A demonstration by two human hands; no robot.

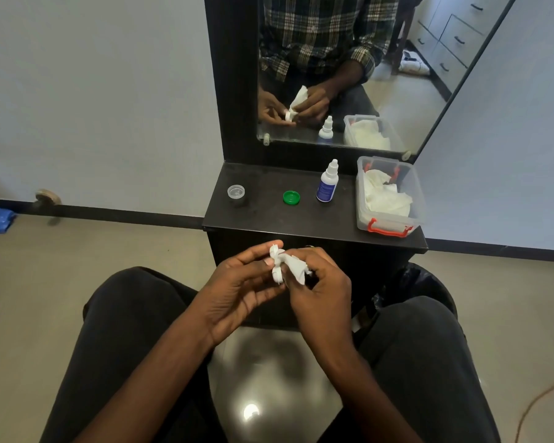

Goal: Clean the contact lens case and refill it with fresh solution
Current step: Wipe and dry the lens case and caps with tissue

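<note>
The left hand pinches a small white plastic lens case above the lap. The right hand holds a crumpled white tissue against the case. A green round cap and a white dropper bottle sit on the black surface.

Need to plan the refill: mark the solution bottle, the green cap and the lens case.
solution bottle (327, 186), head view, on its white body above the label.
green cap (291, 197), head view, middle of its top.
lens case (277, 274), head view, lower white cup, between both hands.
</note>
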